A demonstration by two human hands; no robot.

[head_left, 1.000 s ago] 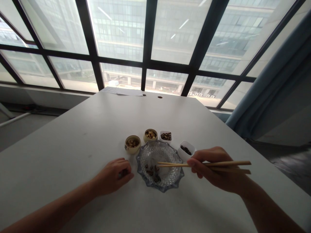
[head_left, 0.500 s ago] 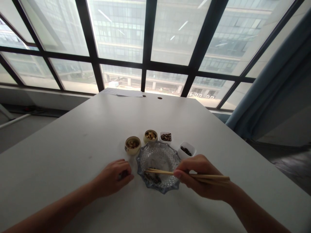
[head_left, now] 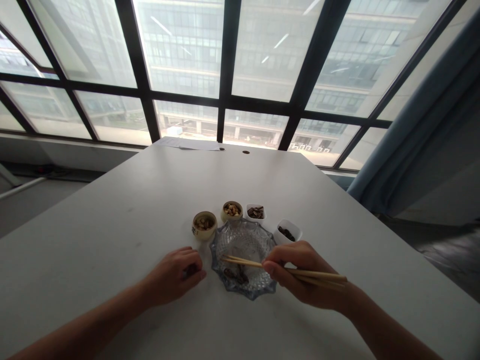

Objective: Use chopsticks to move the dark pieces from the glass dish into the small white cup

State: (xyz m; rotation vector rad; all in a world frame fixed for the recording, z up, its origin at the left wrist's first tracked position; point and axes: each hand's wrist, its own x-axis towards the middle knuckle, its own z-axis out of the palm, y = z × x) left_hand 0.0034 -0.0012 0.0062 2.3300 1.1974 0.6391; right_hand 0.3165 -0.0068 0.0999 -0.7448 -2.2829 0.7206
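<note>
Chopsticks (head_left: 318, 274), pinched between thumb and fingers of the right hand (head_left: 305, 280). Reach in over the glass dish (head_left: 249, 240) from four o'clock, tips close together toward nine; too small to tell of any piece between them. Left hand (head_left: 178, 275) just beside the dish at about eight o'clock, not touching. Curls loosely, with a gap between thumb and fingers and nothing visible inside; rests on the white surface (head_left: 157, 195).

Dark pieces (head_left: 230, 273), gathered inside the dish at seven o'clock, too blurred to count or name.

Next, an arc of filled vessels beyond the dish. At two o'clock, a white cup (head_left: 294, 229) with dark seeds; at ten, a cream pot (head_left: 206, 236) with brown pieces. Farther, near half past eleven, a second cream pot (head_left: 229, 218) with paler, nut-like pieces; past twelve, a square white cup (head_left: 249, 208) with long striped seeds.

By judgement, looks unfinished: loose pieces left in the dish, a share in all four vessels. Cannot tell the direction of transfer.

Farthest, paper sheets (head_left: 187, 144) at eleven o'clock and tall windows (head_left: 183, 45) at twelve.
</note>
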